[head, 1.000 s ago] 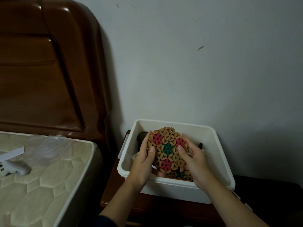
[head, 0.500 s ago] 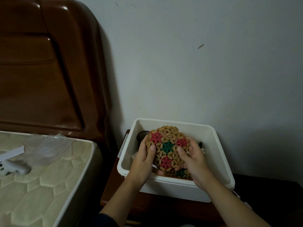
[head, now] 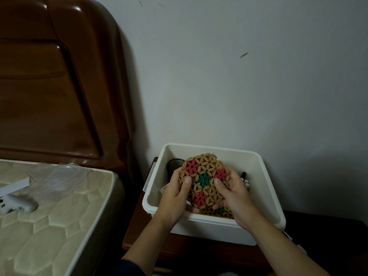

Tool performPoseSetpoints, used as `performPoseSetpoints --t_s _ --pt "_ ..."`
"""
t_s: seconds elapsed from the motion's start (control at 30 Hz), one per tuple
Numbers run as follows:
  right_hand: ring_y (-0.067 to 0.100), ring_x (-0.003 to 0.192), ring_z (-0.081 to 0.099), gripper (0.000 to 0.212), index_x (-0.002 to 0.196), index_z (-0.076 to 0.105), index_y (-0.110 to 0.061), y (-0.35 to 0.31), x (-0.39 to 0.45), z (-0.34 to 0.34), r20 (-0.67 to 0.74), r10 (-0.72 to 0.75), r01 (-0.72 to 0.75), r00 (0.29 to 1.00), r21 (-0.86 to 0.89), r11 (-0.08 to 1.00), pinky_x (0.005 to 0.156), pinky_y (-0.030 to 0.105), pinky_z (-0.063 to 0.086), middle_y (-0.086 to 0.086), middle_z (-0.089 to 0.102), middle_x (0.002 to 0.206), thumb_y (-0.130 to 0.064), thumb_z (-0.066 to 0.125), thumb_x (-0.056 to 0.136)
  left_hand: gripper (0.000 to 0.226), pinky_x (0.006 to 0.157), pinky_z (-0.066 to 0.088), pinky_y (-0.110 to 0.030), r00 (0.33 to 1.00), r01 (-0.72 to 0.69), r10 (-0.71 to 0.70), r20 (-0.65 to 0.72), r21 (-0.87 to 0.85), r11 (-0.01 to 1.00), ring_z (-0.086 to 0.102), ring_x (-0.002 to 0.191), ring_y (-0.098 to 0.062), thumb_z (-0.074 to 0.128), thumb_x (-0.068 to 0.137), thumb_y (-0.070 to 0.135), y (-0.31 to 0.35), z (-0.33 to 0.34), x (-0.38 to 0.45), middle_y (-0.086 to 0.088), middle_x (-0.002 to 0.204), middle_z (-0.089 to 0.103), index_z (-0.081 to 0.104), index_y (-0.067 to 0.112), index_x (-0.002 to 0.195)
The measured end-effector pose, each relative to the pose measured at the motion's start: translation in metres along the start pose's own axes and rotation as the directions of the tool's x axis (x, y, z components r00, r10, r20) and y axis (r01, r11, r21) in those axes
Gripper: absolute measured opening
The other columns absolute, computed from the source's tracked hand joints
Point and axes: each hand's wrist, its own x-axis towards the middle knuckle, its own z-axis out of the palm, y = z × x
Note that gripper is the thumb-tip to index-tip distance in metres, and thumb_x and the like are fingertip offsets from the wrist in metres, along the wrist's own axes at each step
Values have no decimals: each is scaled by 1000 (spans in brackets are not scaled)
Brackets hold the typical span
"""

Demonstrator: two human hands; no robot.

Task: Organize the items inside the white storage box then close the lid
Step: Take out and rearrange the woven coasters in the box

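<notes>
Both forearms reach forward over the near wall of the white storage box (head: 211,228), which sits with no lid on a dark wooden nightstand (head: 139,226). The left hand (head: 176,198) and the right hand (head: 234,198) together hold a round bamboo trivet (head: 205,179), made of tan petal-shaped pieces with red flowers and one green flower. The trivet is tilted up on edge above the inside of the box, its patterned face toward the camera. Each grip is pinching the trivet: the left thumb (head: 187,181) presses on the face near the left edge, the right thumb (head: 219,183) presses on the face right of the green flower, and the other fingers curl round behind.

Directly below the grip, against the near wall inside the box, lies a second trivet (head: 220,211) of the same pattern, mostly hidden by the hands. Just left of the left grip a small paper tag (head: 164,188) shows. Beyond the left grip, in the far left corner of the box, stands a black mesh cup (head: 174,164). Just right of the right grip are a black marker (head: 243,174) and some small white pieces (head: 247,183), too small to tell apart.

Well left of the grips is a bed mattress (head: 49,216) with a white remote control (head: 16,203), a white paper strip (head: 15,186) and a clear plastic bag (head: 59,176) lying on it. Behind it rises a brown headboard (head: 49,86), and behind the box a pale wall (head: 239,76).
</notes>
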Motion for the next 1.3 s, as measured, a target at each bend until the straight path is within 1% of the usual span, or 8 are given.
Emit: performPoseSetpoints --t_s 0.13,0.6,0.73,0.8,0.87,0.93,1.07,1.3 --pt "22 109 76 58 147 44 -49 -4 -3 1 6 19 -19 1000 17 1000 60 41 62 -8 73 128 -20 67 103 27 63 66 -42 1000 6 -5 19 -27 1000 72 118 -21 50 110 43 2 1 -2 12 130 69 54 49 136" --pt "16 102 77 36 138 58 -39 -16 39 -32 -2 93 -89 996 -298 950 65 38 65 -6 73 125 -52 53 105 23 56 64 -43 997 46 -55 -57 -152 987 78 101 -28 61 107 20 2 11 32 3 116 75 58 37 122" --pt "21 108 69 33 135 61 -26 -3 55 -59 -165 180 -242 970 -752 614 92 43 61 0 66 132 -37 60 104 26 59 65 -48 956 56 -101 -277 -166 985 72 111 -25 61 106 20 -15 3 37 0 127 69 56 33 128" --pt "26 122 61 55 146 54 -16 7 55 -62 -156 342 -252 927 -933 258 98 35 53 9 57 145 -40 67 98 27 60 66 -49 952 42 -83 -296 -144 989 71 114 -23 62 106 22 -21 0 38 3 127 69 56 35 129" --pt "31 135 53 97 166 20 -10 17 54 -57 -184 493 -269 850 -957 106 106 35 49 18 34 166 -51 70 94 29 61 66 -49 962 18 -50 -267 -121 992 72 112 -19 62 106 23 -22 0 38 8 123 72 57 35 131" --pt "34 139 50 119 168 0 -6 22 53 -52 -206 550 -277 809 -960 47 112 38 47 23 22 171 -61 72 90 29 63 67 -46 968 10 -34 -248 -98 995 72 111 -12 63 105 23 -23 2 37 13 120 73 58 37 130" --pt "34 136 52 122 165 15 -2 24 54 -44 -225 557 -228 799 -971 -65 111 38 48 25 28 167 -71 73 83 32 63 67 -48 961 35 -53 -273 -71 997 71 114 -19 63 105 24 -24 2 37 7 125 71 55 32 135" --pt "28 128 59 70 151 52 -20 17 46 -45 -131 586 -229 800 -969 96 110 32 47 11 61 142 -56 71 94 34 61 66 -49 963 54 -75 -257 -90 995 73 110 -22 63 106 22 -19 2 36 4 127 69 53 31 137"
